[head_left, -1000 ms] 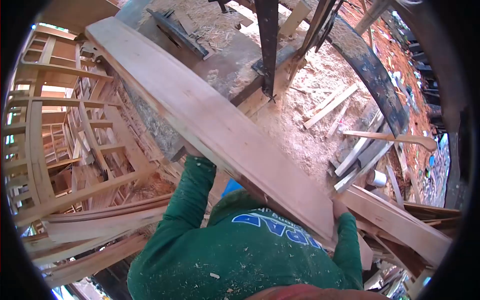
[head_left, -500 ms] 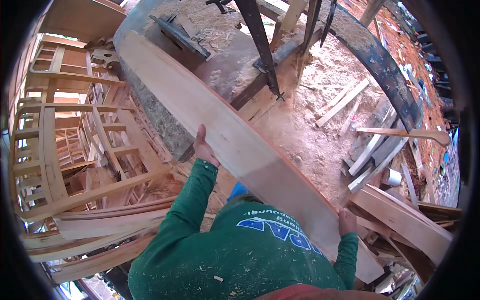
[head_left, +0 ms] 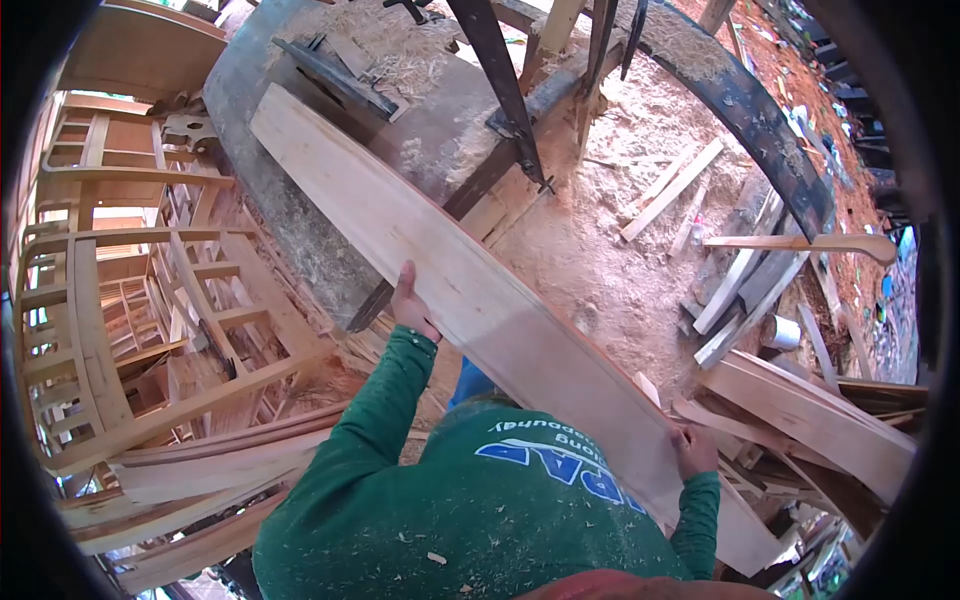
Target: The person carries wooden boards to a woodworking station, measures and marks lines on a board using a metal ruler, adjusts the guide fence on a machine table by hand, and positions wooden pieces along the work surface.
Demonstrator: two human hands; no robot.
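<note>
A long, pale wooden board point(head_left: 500, 315) slants across the view, from the upper left down to the lower right, in front of my green-sleeved body. My left hand point(head_left: 411, 308) is closed on its near edge around the middle, thumb up along the side, the other fingers hidden behind the board. Farther down, my right hand point(head_left: 694, 451) grips the opposite edge close to the lower end, its fingers curled. The board's far end lies over a grey, worn workbench top point(head_left: 290, 200) strewn with shavings.
Wooden frames point(head_left: 150, 250) stand at left, above stacked planks point(head_left: 225, 455). A dark metal bar clamp point(head_left: 505, 85) rises at the bench. A curved dark band point(head_left: 750, 110) arcs at upper right. Sawdust and offcuts point(head_left: 672, 190) cover the ground; a white cup point(head_left: 783, 333) lies near more planks point(head_left: 810, 420).
The board's far end has drawn back slightly over the bench, toward my body. Both hands keep their hold. The whole view has shifted a little.
</note>
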